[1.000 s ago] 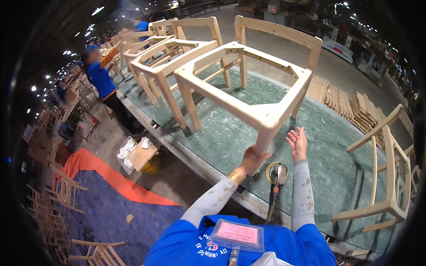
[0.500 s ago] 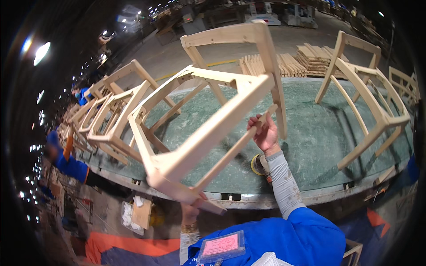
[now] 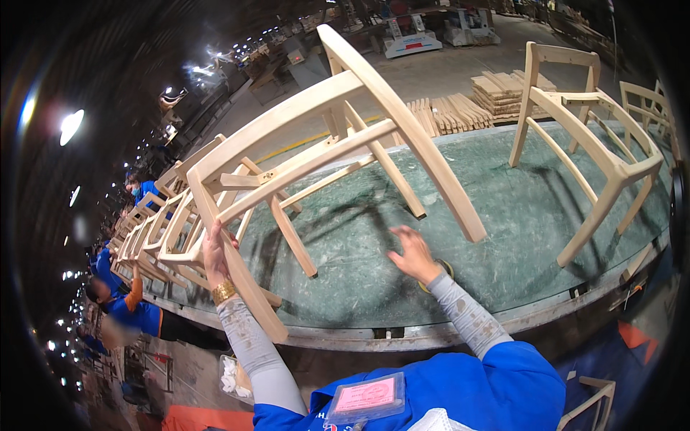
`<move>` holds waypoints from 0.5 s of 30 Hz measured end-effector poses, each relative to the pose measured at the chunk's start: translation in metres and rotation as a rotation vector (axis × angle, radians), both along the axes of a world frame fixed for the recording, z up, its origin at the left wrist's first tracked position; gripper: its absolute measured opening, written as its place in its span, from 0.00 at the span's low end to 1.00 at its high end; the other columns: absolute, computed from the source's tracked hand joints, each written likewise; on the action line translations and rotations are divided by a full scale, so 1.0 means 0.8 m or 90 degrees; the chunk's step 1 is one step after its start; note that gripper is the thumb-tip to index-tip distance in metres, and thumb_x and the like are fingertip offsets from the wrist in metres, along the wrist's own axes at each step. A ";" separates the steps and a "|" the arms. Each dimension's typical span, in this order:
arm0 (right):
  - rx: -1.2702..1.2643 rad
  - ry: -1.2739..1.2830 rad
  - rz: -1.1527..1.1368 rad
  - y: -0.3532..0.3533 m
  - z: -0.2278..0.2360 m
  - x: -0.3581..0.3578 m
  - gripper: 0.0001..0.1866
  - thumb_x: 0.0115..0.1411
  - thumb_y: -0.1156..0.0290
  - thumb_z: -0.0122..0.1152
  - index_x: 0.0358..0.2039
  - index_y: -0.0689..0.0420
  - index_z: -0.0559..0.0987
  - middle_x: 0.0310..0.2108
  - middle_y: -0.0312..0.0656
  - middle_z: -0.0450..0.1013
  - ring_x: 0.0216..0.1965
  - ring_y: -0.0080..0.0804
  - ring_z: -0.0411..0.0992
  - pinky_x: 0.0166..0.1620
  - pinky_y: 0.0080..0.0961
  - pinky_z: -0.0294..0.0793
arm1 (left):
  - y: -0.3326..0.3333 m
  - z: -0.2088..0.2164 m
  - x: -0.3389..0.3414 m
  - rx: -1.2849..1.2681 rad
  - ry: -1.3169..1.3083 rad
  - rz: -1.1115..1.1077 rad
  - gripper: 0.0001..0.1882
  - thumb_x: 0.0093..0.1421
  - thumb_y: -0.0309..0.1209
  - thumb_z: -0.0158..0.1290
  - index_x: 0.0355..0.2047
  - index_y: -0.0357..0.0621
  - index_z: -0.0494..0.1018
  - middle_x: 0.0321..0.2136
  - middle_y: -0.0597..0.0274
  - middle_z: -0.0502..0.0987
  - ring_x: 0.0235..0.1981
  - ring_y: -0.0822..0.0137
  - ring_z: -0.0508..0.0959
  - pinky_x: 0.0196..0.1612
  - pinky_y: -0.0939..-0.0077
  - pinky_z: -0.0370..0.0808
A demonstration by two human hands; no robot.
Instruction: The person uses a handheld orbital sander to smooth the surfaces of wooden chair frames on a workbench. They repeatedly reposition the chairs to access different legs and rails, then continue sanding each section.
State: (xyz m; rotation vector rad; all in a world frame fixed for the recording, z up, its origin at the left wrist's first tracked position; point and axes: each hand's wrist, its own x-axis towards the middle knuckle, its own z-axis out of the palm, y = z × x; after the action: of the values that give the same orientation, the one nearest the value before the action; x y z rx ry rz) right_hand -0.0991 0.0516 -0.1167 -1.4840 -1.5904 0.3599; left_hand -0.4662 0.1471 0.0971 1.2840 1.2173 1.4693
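Note:
A bare pale wooden chair frame [image 3: 279, 128] stands tilted over the green tabletop [image 3: 345, 291], with its back rails toward me. My left hand [image 3: 217, 257] is closed round its left rear post, just below where the lower rail joins. Apart from the wood, my right hand [image 3: 415, 255] hovers over the tabletop with fingers spread, holding nothing. The chair's right rear post [image 3: 420, 147] slants down beyond that hand. Beneath my right wrist shows the yellow rim of a round tool [image 3: 447, 269], mostly hidden by my forearm.
Another wooden chair frame [image 3: 611, 165] stands on the table at right. Several more frames [image 3: 169, 230] line the left side, where a co-worker in a blue and orange top [image 3: 136, 305] stands. Wooden pieces are stacked [image 3: 496, 97] beyond the table. A bin with white scraps [image 3: 236, 377] sits below.
The chair frame has been turned so its back faces me. My right hand has let go of its side stretcher, while my left hand has moved up and left with the frame.

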 end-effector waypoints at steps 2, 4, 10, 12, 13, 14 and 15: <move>-0.191 -0.171 -0.122 -0.029 -0.050 0.003 0.35 0.48 0.63 0.67 0.56 0.51 0.64 0.59 0.54 0.56 0.60 0.56 0.53 0.54 0.51 0.60 | 0.013 0.004 -0.004 -0.027 0.006 0.020 0.22 0.56 0.48 0.56 0.38 0.44 0.66 0.17 0.63 0.70 0.12 0.74 0.72 0.14 0.84 0.69; -0.284 -0.226 -0.177 -0.049 -0.095 0.013 0.34 0.48 0.66 0.64 0.57 0.46 0.63 0.59 0.53 0.53 0.60 0.59 0.51 0.53 0.54 0.60 | 0.027 0.011 0.007 -0.045 0.006 0.018 0.22 0.56 0.49 0.57 0.36 0.45 0.67 0.17 0.65 0.70 0.12 0.74 0.71 0.14 0.84 0.70; -0.212 -0.235 -0.235 -0.063 -0.170 0.031 0.28 0.49 0.73 0.57 0.53 0.42 0.66 0.51 0.52 0.61 0.44 0.54 0.66 0.42 0.44 0.70 | 0.043 0.014 0.003 -0.055 -0.021 0.048 0.21 0.55 0.47 0.58 0.37 0.46 0.67 0.19 0.64 0.70 0.13 0.74 0.72 0.15 0.86 0.71; -0.246 -0.202 -0.235 -0.060 -0.169 0.035 0.27 0.50 0.73 0.57 0.52 0.42 0.66 0.46 0.51 0.63 0.42 0.53 0.69 0.40 0.41 0.71 | 0.048 0.006 -0.003 -0.061 -0.045 0.051 0.20 0.55 0.47 0.58 0.37 0.47 0.67 0.19 0.64 0.70 0.13 0.75 0.72 0.15 0.87 0.71; -0.264 -0.191 -0.221 -0.059 -0.165 0.035 0.26 0.50 0.73 0.57 0.51 0.42 0.67 0.44 0.50 0.64 0.41 0.52 0.69 0.39 0.41 0.72 | 0.045 0.001 -0.011 -0.060 -0.041 0.050 0.21 0.55 0.48 0.58 0.36 0.47 0.67 0.19 0.64 0.70 0.13 0.75 0.72 0.15 0.87 0.71; -0.276 -0.181 -0.212 -0.056 -0.161 0.038 0.25 0.50 0.73 0.57 0.51 0.43 0.67 0.42 0.50 0.65 0.40 0.52 0.70 0.38 0.40 0.72 | 0.043 0.000 -0.014 -0.053 -0.039 0.046 0.21 0.55 0.48 0.59 0.36 0.47 0.67 0.19 0.64 0.70 0.13 0.75 0.72 0.15 0.87 0.71; -0.285 -0.178 -0.205 -0.057 -0.158 0.039 0.28 0.48 0.73 0.60 0.51 0.43 0.67 0.42 0.51 0.65 0.40 0.52 0.70 0.38 0.41 0.73 | 0.040 0.000 -0.018 -0.045 -0.037 0.043 0.21 0.54 0.49 0.59 0.36 0.48 0.67 0.19 0.64 0.70 0.13 0.75 0.72 0.15 0.87 0.71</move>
State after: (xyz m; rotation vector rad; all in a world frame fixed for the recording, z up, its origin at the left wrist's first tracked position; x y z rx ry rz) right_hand -0.0682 0.0058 -0.2435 -2.1809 -1.5057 0.3484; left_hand -0.4808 0.1795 0.0967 1.1563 1.2740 1.4872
